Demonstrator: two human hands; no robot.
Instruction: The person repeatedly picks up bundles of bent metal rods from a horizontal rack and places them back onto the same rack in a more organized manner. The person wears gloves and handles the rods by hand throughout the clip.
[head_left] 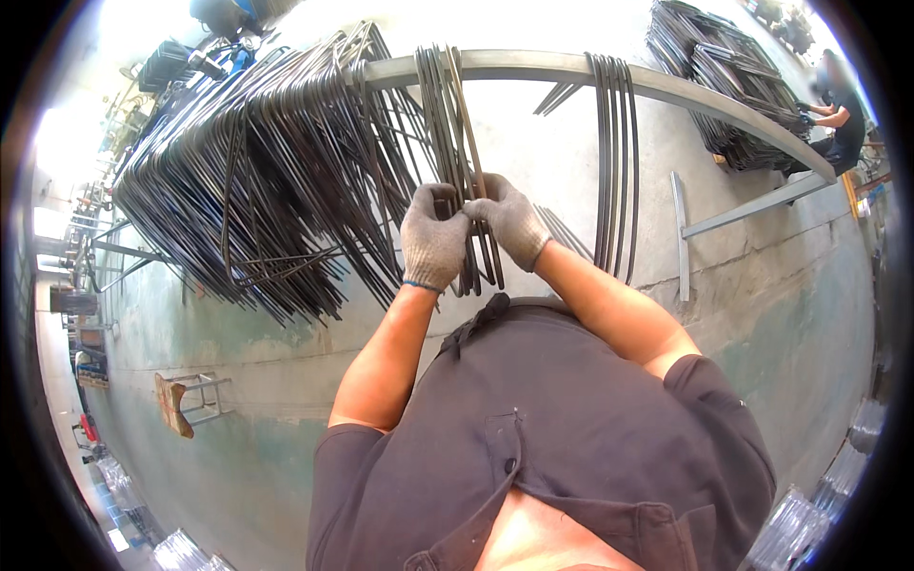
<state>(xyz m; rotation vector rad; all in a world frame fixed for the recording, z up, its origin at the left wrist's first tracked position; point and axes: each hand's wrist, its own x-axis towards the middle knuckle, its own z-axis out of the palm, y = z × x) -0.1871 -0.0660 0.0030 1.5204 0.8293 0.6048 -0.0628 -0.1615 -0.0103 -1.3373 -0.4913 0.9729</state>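
Note:
My left hand (435,240), in a grey knit glove, is closed around a small bunch of bent metal rods (440,124) hanging from a square metal rail (519,65). My right hand (514,224), gloved the same way, is closed on rods at the right of that bunch, among them a browner rod (470,124). Both thumbs nearly meet in front of the rods; the fingertips behind are hidden. To the left, a large mass of dark bent rods (257,162) hangs from the same rail. Several more bent rods (615,162) hang apart on the right.
A metal leg frame (752,207) supports the rail's right end. Stacked rod frames (728,86) stand at the far right, where another person (843,119) works. A small stool (190,400) is on the floor at left. Loose rods (562,233) lie beyond the rail.

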